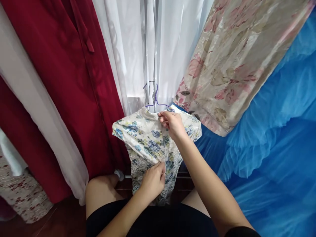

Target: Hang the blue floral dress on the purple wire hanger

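A white garment with blue and yellow-green flowers (140,144) hangs in front of me on a purple hanger (156,98). At its neckline, my right hand (172,123) is closed, thumb and fingers pinching the fabric near the top of the centre seam. Lower down that same seam, my left hand (154,179) is closed on the cloth, pulling slanted creases across the front. Whether a zip or another fastening runs along the seam, I cannot tell. The garment's lower part hangs down between my legs.
Around it hang a dark red garment (66,75), white drapery (125,49), a beige floral garment (229,65) and blue ruffled tulle (276,138). A pale sheer panel (44,108) hangs at the left. Dark reddish flooring (66,217) shows below.
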Motion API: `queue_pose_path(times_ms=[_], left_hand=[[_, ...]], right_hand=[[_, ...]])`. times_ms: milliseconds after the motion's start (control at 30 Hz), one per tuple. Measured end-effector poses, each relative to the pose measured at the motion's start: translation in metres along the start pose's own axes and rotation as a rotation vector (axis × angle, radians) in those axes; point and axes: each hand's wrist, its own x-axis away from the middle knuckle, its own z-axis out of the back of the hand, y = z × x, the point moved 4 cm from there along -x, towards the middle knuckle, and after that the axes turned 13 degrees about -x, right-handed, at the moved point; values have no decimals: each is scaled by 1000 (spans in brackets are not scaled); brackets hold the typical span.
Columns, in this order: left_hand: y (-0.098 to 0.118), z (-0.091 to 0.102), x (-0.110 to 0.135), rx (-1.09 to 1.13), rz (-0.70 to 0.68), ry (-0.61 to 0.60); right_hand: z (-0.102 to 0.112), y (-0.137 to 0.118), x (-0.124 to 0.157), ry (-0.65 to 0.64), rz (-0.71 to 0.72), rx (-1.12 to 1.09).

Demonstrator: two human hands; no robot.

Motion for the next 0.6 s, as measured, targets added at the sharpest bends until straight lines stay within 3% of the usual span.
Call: queue_pose_path(times_ms=[100,200,233,300,367,467,533,600], left_hand=[[-9,36,-20,203,-4,138],[-16,102,-50,351,-29,479],[-15,122,-60,351,-68,558],[-6,150,-79,253,-174,603],[4,163,-93,131,-247,625],[14,168,-99,52,-258,709],[10,173,-98,80,-238,801],[-8,184,-97,135,-187,909]], right_hand=[[4,4,14,-20,52,38],[7,2,28,-49,120,97],[7,0,30,-71,149,116],[6,-3,32,-119,199,137],[6,-1,29,-153,218,151],[13,15,19,-117,244,189],[21,31,15,-48,266,252],[30,47,17,-8,237,310]])
